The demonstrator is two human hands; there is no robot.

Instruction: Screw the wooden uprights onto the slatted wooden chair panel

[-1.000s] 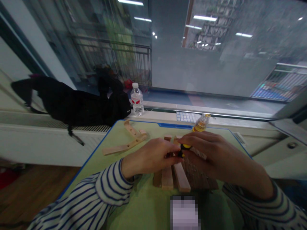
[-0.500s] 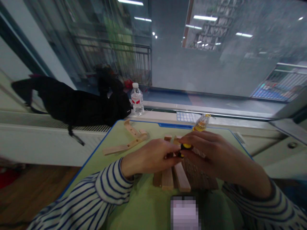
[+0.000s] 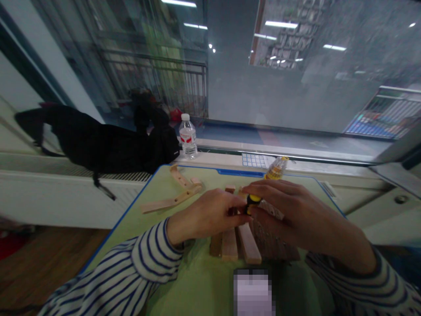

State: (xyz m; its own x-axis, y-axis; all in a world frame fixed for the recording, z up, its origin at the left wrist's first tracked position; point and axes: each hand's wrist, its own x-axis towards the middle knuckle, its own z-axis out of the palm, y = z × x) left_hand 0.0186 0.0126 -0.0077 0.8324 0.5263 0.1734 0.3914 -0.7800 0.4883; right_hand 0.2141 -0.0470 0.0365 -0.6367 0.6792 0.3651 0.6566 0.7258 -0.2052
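Observation:
A screwdriver with a stubby yellow-and-black handle (image 3: pixel 253 202) stands roughly upright between my hands; its tip is hidden. My right hand (image 3: pixel 292 210) is closed on the handle's top from the right, fingers bent over it. From the left, my left hand (image 3: pixel 210 213) pinches at the handle's lower part, and its fingertips partly hide what lies below. Under both hands are two light wooden strips (image 3: pixel 249 245), side by side on a brown board (image 3: pixel 276 245) with many small marks or holes. Their far ends show just beyond my fingers.
Jointed wooden pieces with holes (image 3: pixel 177 199) lie at the left of the green table (image 3: pixel 194 281). A yellow-capped bottle (image 3: pixel 277 167) lies tilted at the far edge. On the sill stand a water bottle (image 3: pixel 188 138) and a black bag (image 3: pixel 108 145). A blurred pale object (image 3: pixel 253 294) is in front.
My right fingers have shifted slightly left on the handle, and more of its black part shows. My left hand has barely moved; the wooden strips stay in place.

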